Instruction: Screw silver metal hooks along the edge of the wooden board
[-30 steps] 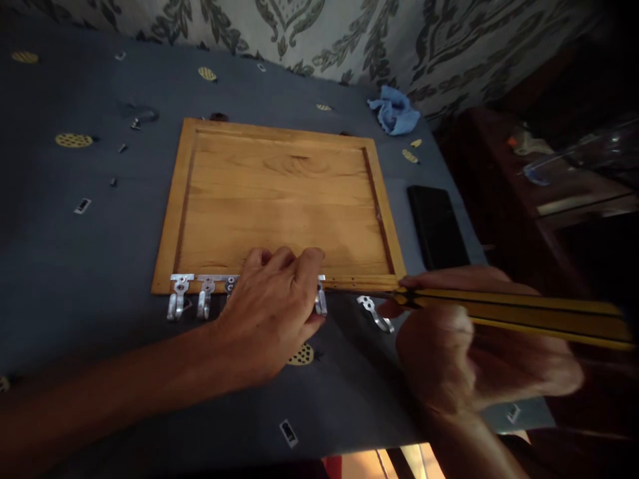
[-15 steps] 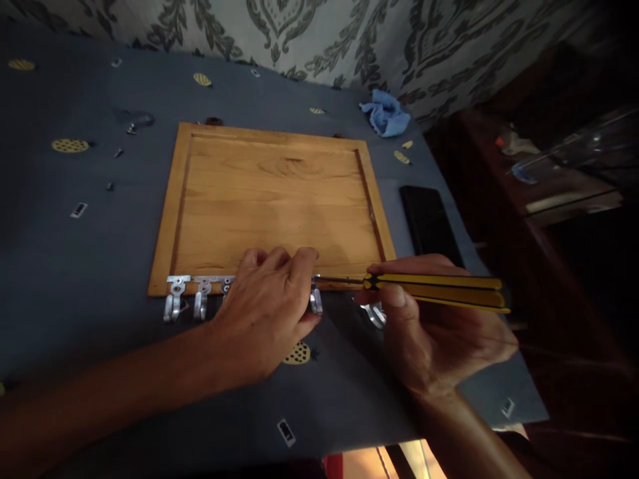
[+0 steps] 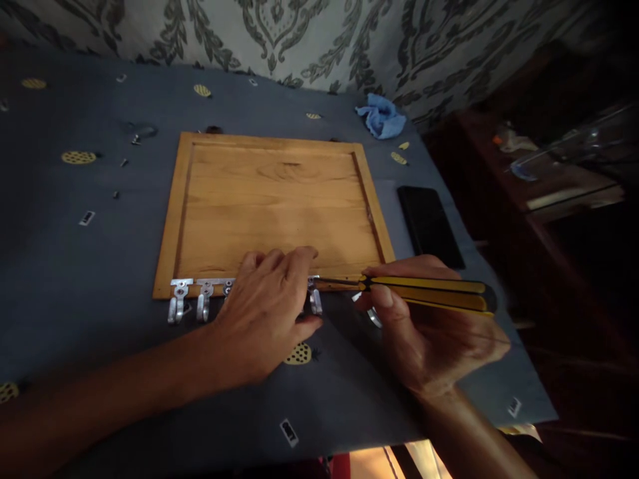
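A wooden panel [image 3: 279, 219] with a raised frame lies flat. A silver metal hook rail [image 3: 207, 287] runs along its near edge, its hooks hanging over the side. My left hand [image 3: 272, 293] is closed over the rail's middle, fingertips on the wood and thumb below the edge; it hides several hooks. My right hand [image 3: 429, 332] grips a screwdriver [image 3: 429, 293] with a yellow and black handle, held nearly level. Its shaft points left along the near edge to the rail's right end, beside my left hand. Another shiny hook [image 3: 373, 317] shows partly beneath my right hand.
A black phone [image 3: 430, 225] lies right of the panel, and a crumpled blue cloth [image 3: 382, 116] is at the back right. Small metal pieces [image 3: 136, 140] lie on the blue patterned tablecloth [image 3: 64, 259] at left. Dark furniture [image 3: 539, 219] stands beyond the right edge.
The view has shifted slightly. The screwdriver's handle has turned and moved a little left with my right hand. My left hand keeps its place on the rail.
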Demonstrator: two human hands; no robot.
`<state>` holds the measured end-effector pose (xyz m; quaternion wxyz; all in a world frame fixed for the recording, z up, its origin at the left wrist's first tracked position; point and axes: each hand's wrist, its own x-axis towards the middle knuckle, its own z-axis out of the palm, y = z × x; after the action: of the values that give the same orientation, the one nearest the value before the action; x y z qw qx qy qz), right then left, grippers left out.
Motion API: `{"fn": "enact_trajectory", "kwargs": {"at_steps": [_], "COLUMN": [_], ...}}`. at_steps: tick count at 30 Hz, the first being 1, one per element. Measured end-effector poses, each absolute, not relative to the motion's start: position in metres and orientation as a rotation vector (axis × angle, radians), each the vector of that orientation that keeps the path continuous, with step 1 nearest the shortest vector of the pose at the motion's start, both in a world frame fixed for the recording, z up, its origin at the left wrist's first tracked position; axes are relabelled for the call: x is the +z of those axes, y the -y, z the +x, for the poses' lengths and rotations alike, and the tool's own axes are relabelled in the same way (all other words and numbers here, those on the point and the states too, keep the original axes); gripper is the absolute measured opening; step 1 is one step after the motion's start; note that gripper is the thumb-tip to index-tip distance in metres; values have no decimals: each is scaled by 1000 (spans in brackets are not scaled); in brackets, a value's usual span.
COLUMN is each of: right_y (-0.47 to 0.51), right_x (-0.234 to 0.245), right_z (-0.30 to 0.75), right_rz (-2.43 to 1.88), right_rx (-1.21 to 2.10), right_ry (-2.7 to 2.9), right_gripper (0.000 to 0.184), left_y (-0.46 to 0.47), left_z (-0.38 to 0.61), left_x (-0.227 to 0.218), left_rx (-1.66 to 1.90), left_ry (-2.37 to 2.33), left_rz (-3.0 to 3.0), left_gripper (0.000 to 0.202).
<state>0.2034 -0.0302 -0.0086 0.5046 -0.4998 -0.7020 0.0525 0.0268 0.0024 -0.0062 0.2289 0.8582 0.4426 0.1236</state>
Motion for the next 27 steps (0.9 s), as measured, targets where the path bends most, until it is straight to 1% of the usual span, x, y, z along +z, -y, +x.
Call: {"fn": "enact_trajectory", "kwargs": {"at_steps": [7, 15, 18, 23, 27], "right_y": [31, 28, 28, 28, 28], "right_x": [-5, -8, -8, -10, -13], "right_z": [200, 201, 202, 203, 205], "right_rz": [-1255, -1199, -1204, -1156, -1156], "right_rx": [100, 84, 96, 147, 165], "right_ry": [1710, 1724, 1723, 1694, 1676], "right_gripper": [14, 12, 16, 20, 16], "left_y": [-4, -2, -2, 0, -1], "left_z": [28, 27, 25, 22, 23], "left_x": [-4, -8, -8, -8, -9], "left_rx": [292, 361, 399, 390, 406], "left_ry": [-1249, -1236, -1195, -1176, -1174], "left_rz": [2350, 2365, 2364, 2391, 2400], "left_gripper": [63, 62, 63, 71, 73]}}
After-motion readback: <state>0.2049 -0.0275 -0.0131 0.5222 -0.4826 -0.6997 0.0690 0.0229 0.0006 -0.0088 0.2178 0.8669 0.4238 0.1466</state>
